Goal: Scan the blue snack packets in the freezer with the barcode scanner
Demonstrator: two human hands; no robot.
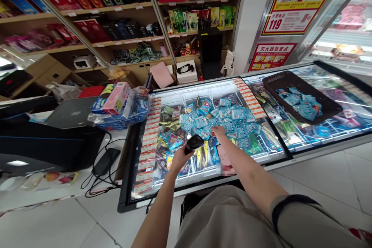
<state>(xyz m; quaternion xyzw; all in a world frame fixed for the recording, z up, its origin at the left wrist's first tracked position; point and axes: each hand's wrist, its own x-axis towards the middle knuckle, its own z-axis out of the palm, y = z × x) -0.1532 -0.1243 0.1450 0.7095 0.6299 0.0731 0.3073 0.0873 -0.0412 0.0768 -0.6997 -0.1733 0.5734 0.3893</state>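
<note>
My left hand point(180, 159) is wrapped round the handle of a black barcode scanner point(195, 143), which is held above the glass lid and points toward the packets. My right hand point(217, 131) reaches into a loose heap of small light-blue packets point(236, 113) on the glass. Its fingers are drawn together at the edge of one blue packet point(206, 131), and the fingertips are partly hidden. Under my right forearm lies a phone point(225, 159) with a lit pinkish screen, partly covered by the arm.
A dark brown tray point(328, 102) holding more blue packets rests on the chest freezer point(286, 159) at the right. Plastic-wrapped boxes point(119, 102) stand at the freezer's left end, near a black cable point(100, 180) on the counter. Stocked shelves point(128, 40) line the back.
</note>
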